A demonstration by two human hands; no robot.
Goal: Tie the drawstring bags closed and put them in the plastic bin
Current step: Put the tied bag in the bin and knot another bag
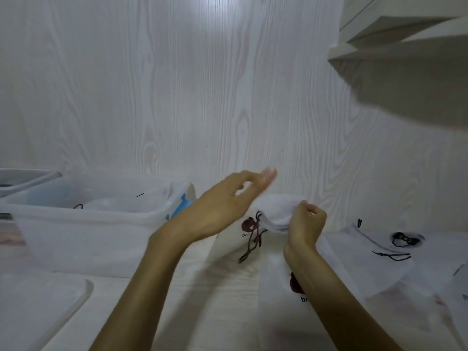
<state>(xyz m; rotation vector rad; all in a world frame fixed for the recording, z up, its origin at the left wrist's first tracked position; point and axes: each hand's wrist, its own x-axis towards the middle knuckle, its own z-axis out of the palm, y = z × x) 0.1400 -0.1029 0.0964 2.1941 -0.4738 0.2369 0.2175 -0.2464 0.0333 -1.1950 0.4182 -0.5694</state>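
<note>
The white bag's gathered top is pinched by the right hand; the blurred left hand is held open, and the print is partly hidden.

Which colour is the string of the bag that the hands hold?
Dark, brownish-black; the drawstring shows only in the head view.

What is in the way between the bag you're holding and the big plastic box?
Mostly the left hand itself: it hangs open in the air between the white bag, which the right hand pinches at its gathered top, and the plastic bin to the left. The bin's top is open; nothing else visible blocks it.
</note>
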